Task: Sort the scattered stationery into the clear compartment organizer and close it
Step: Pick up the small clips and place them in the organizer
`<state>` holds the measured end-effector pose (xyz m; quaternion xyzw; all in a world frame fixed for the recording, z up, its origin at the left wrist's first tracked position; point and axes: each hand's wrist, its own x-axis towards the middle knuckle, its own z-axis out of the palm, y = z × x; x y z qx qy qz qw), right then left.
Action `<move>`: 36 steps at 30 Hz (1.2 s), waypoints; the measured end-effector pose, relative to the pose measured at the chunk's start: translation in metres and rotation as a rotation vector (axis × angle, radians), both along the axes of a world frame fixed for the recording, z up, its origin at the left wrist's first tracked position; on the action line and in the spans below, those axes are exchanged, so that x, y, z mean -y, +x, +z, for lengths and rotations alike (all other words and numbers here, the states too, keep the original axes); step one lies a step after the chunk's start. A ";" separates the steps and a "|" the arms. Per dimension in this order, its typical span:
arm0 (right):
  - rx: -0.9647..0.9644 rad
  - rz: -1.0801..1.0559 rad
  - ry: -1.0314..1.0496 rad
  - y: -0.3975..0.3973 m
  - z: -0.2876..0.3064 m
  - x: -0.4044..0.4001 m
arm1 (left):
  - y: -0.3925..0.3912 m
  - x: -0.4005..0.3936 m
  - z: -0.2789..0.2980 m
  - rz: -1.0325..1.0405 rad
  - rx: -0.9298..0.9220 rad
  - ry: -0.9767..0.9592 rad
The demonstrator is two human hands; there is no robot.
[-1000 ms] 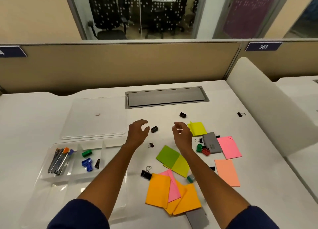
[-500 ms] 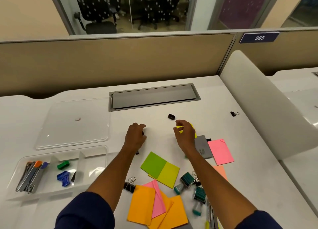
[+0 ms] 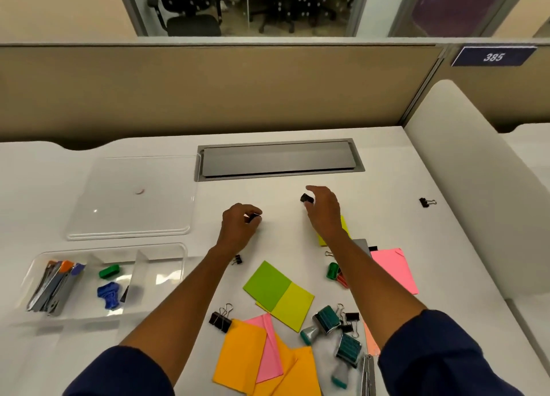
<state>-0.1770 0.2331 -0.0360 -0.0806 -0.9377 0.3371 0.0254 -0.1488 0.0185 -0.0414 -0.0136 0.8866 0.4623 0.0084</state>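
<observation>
2 bare forearms reach out from dark navy sleeves [image 3: 119, 375] pushed up near the elbows. The left hand [image 3: 238, 227] and right hand [image 3: 324, 211] are ungloved, with no rings or watch visible.

Count, positions relative to the green sticky note [image 3: 267, 285], which is one of its colour.
- Orange sticky notes [image 3: 242, 357]: at least three, below it.
- Pink sticky notes [image 3: 394, 269]: two, one right, one below.
- Yellow sticky notes [image 3: 293, 306]: two, one overlapped by it, one up-right.
- Black binder clips [image 3: 220, 321]: six visible.
- Teal stamps [image 3: 326, 319]: two, lower right.
- Organizer [image 3: 166, 248] to its left: one. Lid [image 3: 134, 196]: one.
</observation>
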 end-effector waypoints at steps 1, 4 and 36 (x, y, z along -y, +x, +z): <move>0.020 0.051 0.070 -0.004 -0.002 0.000 | 0.000 0.001 0.002 0.006 0.011 0.016; 0.075 0.195 0.280 -0.012 -0.008 0.002 | 0.001 0.006 0.008 0.022 0.044 0.037; 0.089 -0.151 -0.303 0.144 0.012 -0.085 | 0.077 -0.121 0.006 -0.572 0.209 -0.245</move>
